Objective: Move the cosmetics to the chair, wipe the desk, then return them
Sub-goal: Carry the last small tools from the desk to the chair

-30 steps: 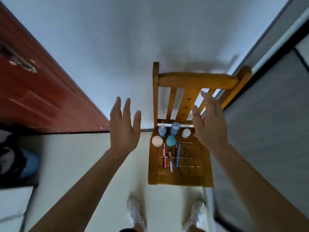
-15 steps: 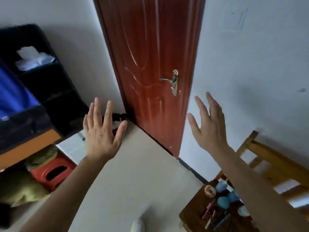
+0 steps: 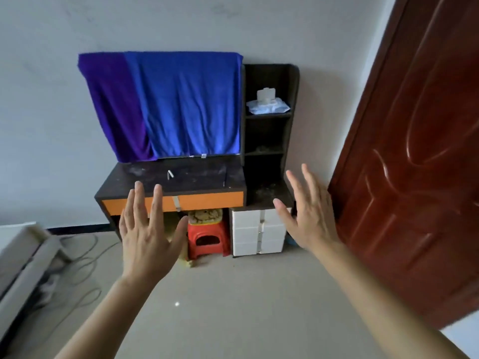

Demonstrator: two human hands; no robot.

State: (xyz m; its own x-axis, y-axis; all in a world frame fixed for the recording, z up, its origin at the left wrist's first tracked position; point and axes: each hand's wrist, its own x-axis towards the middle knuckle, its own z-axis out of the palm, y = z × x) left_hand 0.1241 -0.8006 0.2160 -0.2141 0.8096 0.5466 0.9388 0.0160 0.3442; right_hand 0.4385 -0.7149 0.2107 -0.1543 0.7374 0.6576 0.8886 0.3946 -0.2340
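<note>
A dark desk (image 3: pixel 197 177) with an orange drawer front stands against the far wall, its top dusty, with one small white stick (image 3: pixel 170 174) lying on it. A pack of wet wipes (image 3: pixel 267 104) sits on the top shelf of the dark shelf unit (image 3: pixel 269 130) at the desk's right. My left hand (image 3: pixel 147 234) and my right hand (image 3: pixel 308 213) are raised in front of me, fingers spread and straight, holding nothing. Both are short of the desk. The chair and the cosmetics are out of view.
A blue towel (image 3: pixel 176 104) hangs over the panel behind the desk. Under the desk stand a red plastic stool (image 3: pixel 207 239) and white drawers (image 3: pixel 259 231). An open red-brown door (image 3: pixel 414 151) fills the right. Cables (image 3: pixel 83 257) and a white box (image 3: pixel 20 252) lie at the left.
My view has swung left from the chair with the cosmetics, past the door, to face the desk. Both hands stay raised, spread and empty throughout.
</note>
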